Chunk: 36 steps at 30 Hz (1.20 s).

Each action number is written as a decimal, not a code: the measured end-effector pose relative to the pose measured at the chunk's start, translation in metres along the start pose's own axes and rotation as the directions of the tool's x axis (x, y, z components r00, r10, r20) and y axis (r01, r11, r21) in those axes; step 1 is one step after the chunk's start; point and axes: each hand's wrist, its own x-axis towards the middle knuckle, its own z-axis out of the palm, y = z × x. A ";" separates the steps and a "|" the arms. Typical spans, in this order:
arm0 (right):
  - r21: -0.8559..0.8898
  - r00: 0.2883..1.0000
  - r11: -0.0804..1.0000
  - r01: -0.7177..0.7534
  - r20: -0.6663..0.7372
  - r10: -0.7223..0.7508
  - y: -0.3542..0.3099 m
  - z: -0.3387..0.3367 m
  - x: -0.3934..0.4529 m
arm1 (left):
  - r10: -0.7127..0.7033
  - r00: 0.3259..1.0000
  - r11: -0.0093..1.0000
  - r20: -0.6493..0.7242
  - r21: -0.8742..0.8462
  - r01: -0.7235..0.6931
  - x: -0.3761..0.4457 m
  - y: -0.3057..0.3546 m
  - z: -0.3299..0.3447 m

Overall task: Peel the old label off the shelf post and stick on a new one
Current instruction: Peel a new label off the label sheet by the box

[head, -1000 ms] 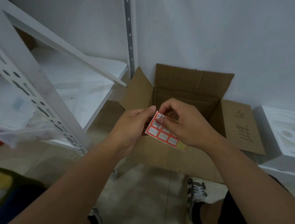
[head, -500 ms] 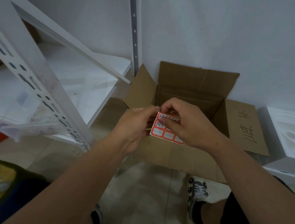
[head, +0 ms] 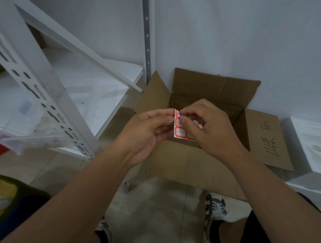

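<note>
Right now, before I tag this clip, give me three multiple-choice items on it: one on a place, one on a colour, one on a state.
1. The label sheet is held above:
A. the open cardboard box
B. the shelf board
C. the foam tray

2. The label borders are:
A. blue
B. red-orange
C. green

3. The sheet is:
A. lying on the floor
B. stuck on the post
C. pinched by both hands

Key: 1 A, the box flaps lie behind and below it. 2 B, the frames round each label show it. 3 C, the left hand and right hand both grip it.
</note>
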 end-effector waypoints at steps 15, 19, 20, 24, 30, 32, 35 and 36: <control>0.041 0.997 0.997 0.073 0.008 -0.073 -0.002 -0.003 -0.001 | 0.353 0.933 0.746 0.071 0.580 -0.326 -0.008 0.001 -0.001; 0.004 0.993 0.995 0.101 0.052 -0.102 -0.003 -0.003 0.000 | 0.358 0.929 0.699 0.094 0.632 -0.334 -0.008 0.000 -0.002; 0.010 0.994 0.996 0.094 0.057 -0.094 -0.002 -0.004 0.000 | 0.357 0.929 0.695 0.098 0.636 -0.334 -0.008 0.000 -0.002; 0.118 0.996 0.992 0.050 0.067 -0.059 -0.001 -0.006 -0.001 | 0.364 0.926 0.700 0.098 0.628 -0.341 -0.009 0.002 -0.001; 0.110 0.995 0.993 0.032 0.087 -0.042 0.000 -0.007 -0.001 | 0.360 0.926 0.668 0.110 0.663 -0.338 -0.009 0.002 -0.001; 0.125 0.996 0.992 0.023 0.081 -0.034 0.000 -0.007 -0.001 | 0.360 0.927 0.675 0.106 0.656 -0.337 -0.009 0.001 -0.001; 0.153 0.996 0.988 0.011 0.086 -0.024 -0.002 -0.007 -0.001 | 0.370 0.922 0.671 0.115 0.654 -0.350 -0.010 0.002 -0.002; 0.156 0.996 0.988 0.010 0.091 -0.025 -0.002 -0.007 -0.001 | 0.370 0.921 0.668 0.122 0.654 -0.355 -0.010 0.002 -0.002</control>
